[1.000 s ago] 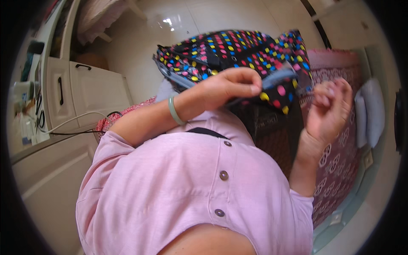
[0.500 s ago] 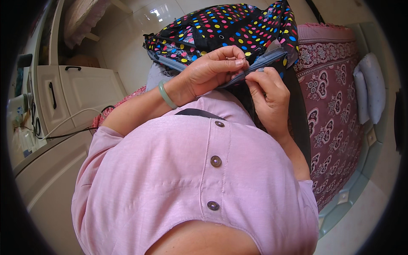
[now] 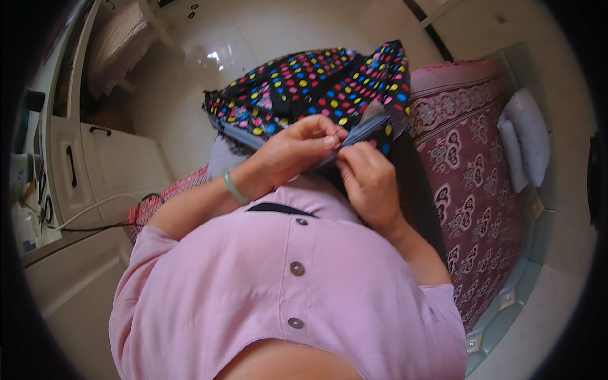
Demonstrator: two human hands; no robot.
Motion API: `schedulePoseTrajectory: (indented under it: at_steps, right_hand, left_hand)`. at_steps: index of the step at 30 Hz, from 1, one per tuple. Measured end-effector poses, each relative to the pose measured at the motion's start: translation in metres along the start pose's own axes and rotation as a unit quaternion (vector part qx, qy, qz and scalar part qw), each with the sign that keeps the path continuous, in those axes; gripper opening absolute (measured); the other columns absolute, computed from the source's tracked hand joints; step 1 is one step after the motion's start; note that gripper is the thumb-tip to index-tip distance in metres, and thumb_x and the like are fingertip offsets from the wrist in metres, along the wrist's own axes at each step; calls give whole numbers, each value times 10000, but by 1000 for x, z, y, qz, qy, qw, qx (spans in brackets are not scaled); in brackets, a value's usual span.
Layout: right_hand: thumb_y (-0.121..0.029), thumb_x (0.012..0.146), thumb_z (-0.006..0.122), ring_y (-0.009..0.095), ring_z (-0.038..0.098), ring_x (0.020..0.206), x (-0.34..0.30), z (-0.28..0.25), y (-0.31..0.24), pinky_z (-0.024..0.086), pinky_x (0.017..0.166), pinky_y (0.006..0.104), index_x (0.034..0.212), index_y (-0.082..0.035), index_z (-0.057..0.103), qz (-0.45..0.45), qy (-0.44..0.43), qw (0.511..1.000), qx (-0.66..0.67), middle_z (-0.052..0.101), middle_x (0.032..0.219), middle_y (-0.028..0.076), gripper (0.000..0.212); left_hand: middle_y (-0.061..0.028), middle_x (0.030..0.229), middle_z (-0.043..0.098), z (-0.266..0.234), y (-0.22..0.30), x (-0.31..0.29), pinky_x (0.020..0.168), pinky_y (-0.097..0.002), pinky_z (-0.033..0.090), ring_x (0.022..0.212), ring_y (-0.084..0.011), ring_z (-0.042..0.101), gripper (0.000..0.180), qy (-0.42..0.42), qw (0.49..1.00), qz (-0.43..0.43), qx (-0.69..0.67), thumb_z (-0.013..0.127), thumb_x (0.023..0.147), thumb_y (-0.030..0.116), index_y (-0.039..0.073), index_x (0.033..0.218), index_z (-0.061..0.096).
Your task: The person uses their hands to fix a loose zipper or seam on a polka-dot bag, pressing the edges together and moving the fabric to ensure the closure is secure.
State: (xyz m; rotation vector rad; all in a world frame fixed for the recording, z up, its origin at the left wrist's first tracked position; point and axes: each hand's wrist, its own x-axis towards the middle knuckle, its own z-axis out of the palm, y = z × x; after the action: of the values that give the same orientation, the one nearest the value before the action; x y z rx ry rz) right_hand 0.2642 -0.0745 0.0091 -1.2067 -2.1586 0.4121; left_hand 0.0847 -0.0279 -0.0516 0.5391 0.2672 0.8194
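Note:
A black bag [image 3: 316, 75] with many-coloured dots lies crumpled across my lap, its fabric bunched up. Along its near edge runs a grey-blue fabric strip [image 3: 368, 129], perhaps a zipper edge, which I cannot make out fully. My left hand [image 3: 292, 154], below a pale green bangle [image 3: 235, 188] on the wrist, pinches with thumb and forefinger at this strip. Close against it, my right hand [image 3: 369, 179] has its fingers curled and pressed together on the same strip. What lies between the fingertips is too small to tell.
To the right is a seat or bed with a maroon patterned cover [image 3: 475, 190] and a pale cushion [image 3: 527, 136]. White cabinets [image 3: 120, 158] with black handles stand at the left, with cables [image 3: 95, 212] beside them. Beyond the bag is a glossy tiled floor [image 3: 253, 41].
The view has shifted, so bag and hands now appear lower and further left. My hands have drawn slightly closer together; both stay on the grey-blue strip.

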Motion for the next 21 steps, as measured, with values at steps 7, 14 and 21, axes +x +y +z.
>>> schedulePoseTrajectory:
  at_steps: [7,14,21]
  right_hand:
    - [20,813,634,365,599,793,14,4,-1,481,673,404,989,-16,601,24,-1,999,-27,599,884,151,182]
    - [1,860,598,360,601,796,13,17,-13,477,682,401,890,-5,567,133,52,988,56,583,860,164,43]
    - [21,872,583,256,556,729,11,24,-17,453,664,341,901,4,554,167,59,976,124,563,826,123,44]
  left_hand:
    - [-50,1200,562,1,3,1,991,-328,418,1130,-167,527,88,1,1000,2,19,656,913,92,97,994,621]
    - [-80,1226,561,3,5,-13,979,-292,413,1136,-149,527,50,63,993,48,84,660,913,103,70,933,628]
    - [-83,1253,543,1,5,-21,932,-260,414,1097,-100,502,81,63,986,71,140,643,931,141,70,931,604]
